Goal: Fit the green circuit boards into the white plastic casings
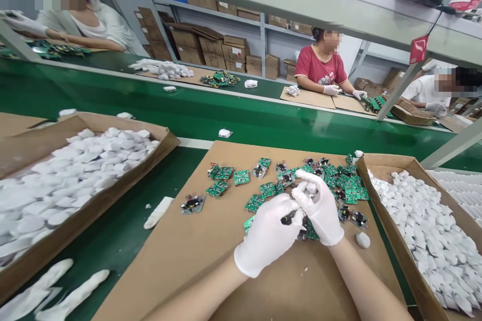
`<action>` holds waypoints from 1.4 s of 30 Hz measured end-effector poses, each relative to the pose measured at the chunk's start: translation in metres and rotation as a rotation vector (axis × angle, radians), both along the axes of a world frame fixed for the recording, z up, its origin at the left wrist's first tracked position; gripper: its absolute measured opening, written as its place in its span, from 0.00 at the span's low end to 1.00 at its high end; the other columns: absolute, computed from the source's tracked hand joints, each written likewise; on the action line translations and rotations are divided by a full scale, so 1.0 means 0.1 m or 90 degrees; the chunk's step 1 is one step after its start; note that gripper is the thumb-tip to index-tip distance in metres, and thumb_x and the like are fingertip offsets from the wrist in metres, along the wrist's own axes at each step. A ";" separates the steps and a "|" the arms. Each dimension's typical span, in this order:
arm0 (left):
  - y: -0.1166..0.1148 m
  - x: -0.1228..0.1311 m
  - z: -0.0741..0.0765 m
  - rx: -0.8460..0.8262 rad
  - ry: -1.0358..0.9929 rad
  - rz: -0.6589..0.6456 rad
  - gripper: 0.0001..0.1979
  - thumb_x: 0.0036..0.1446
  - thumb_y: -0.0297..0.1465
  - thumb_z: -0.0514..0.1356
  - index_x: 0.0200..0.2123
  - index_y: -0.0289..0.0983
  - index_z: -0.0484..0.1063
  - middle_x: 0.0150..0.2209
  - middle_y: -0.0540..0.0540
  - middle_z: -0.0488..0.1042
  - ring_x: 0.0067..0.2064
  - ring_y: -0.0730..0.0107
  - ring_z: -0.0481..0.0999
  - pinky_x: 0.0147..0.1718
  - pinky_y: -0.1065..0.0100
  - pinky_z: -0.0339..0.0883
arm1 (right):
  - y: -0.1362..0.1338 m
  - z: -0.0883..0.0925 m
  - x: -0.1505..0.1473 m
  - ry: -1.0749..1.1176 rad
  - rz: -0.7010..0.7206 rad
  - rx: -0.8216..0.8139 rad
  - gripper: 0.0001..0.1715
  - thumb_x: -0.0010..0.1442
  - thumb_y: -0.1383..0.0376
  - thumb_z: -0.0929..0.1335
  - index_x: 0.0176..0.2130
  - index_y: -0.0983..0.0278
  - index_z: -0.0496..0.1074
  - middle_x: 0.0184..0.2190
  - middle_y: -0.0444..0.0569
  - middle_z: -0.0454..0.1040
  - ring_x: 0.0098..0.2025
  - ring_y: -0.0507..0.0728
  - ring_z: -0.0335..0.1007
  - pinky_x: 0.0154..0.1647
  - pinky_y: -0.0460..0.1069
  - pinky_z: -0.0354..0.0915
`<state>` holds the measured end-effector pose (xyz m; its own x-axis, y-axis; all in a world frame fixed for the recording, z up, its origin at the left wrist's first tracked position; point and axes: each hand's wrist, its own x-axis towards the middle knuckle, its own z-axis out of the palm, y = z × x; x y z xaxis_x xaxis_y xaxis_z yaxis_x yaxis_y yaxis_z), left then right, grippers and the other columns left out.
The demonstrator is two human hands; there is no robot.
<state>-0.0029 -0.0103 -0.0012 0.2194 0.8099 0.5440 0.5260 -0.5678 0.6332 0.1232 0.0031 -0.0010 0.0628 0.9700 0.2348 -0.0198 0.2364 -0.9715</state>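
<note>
On the cardboard (pixel 196 256), left hand (pixel 268 236) and right hand (pixel 321 209) pinch one circuit board (pixel 290 219) amid green boards (pixel 346 181), white-filled boxes (pixel 395 159) flanking.

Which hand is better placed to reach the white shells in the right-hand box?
Right, probably. The right hand sits nearer the box of white shells; the left hand lies farther left and would have to cross over it.

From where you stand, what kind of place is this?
Most likely an electronics assembly line in a factory: small green circuit boards lie scattered on a cardboard sheet, a green conveyor belt runs past gloved workers, and cardboard boxes of white plastic parts stand alongside.
</note>
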 end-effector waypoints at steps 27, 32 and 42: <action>-0.19 -0.02 -0.02 0.136 -0.081 -0.104 0.12 0.57 0.20 0.56 0.38 0.42 0.75 0.24 0.52 0.76 0.21 0.76 0.72 0.25 0.73 0.65 | -0.12 -0.09 0.03 -0.277 -0.208 0.228 0.20 0.56 0.64 0.72 0.49 0.50 0.77 0.30 0.46 0.72 0.32 0.57 0.64 0.34 0.53 0.61; -0.20 0.01 -0.01 0.064 -0.122 -0.264 0.10 0.57 0.19 0.55 0.35 0.39 0.73 0.25 0.50 0.75 0.21 0.78 0.71 0.24 0.74 0.66 | -0.14 -0.11 0.05 -0.301 -0.158 0.247 0.25 0.58 0.65 0.70 0.54 0.49 0.73 0.32 0.46 0.73 0.33 0.57 0.65 0.37 0.53 0.62; -0.04 -0.05 0.08 -0.309 -0.371 -0.083 0.18 0.59 0.43 0.57 0.43 0.37 0.77 0.25 0.50 0.69 0.25 0.72 0.66 0.24 0.70 0.62 | 0.02 -0.05 0.06 -0.057 0.006 0.003 0.18 0.62 0.52 0.66 0.39 0.61 0.79 0.31 0.49 0.76 0.30 0.54 0.66 0.31 0.49 0.62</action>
<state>-0.0081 -0.0146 0.0068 0.1158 0.9747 0.1912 -0.0216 -0.1900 0.9816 0.1288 0.0052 -0.0055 0.0318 0.9692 0.2442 0.0647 0.2418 -0.9682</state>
